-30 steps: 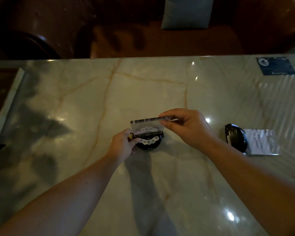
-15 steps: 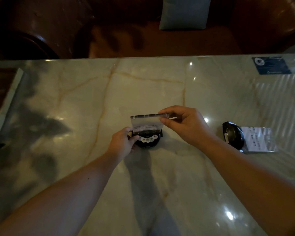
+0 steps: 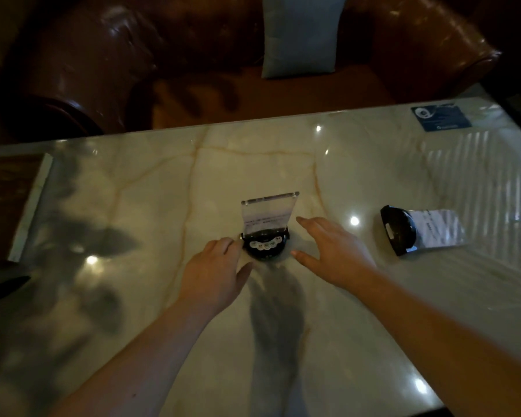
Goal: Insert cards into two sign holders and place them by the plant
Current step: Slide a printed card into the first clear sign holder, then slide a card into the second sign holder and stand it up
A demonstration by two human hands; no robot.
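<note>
Releasing, head view, the only one. Item: my right hand (image 3: pixel 333 255), fingers spread wide and empty, off the top edge of the card it was pinching half a second ago, hovering just right of the first sign holder (image 3: pixel 265 246). Item: my left hand (image 3: pixel 214 273), loosely open, fingertips touching or nearly touching the holder's left end; I cannot tell which. Item: the card (image 3: pixel 266 215), now upright in the holder's slot under its clear cover, standing unheld at the middle of the marble table (image 3: pixel 133 206). I judge the first insertion done. Item: second sign holder (image 3: pixel 399 230), lying on its side well to the right, its printed sheet (image 3: pixel 438 228) flat beside it, not yet set upright. Item: blue card (image 3: pixel 441 117) at the far right corner, untouched. Item: plant, not in view; placement pending.
</note>
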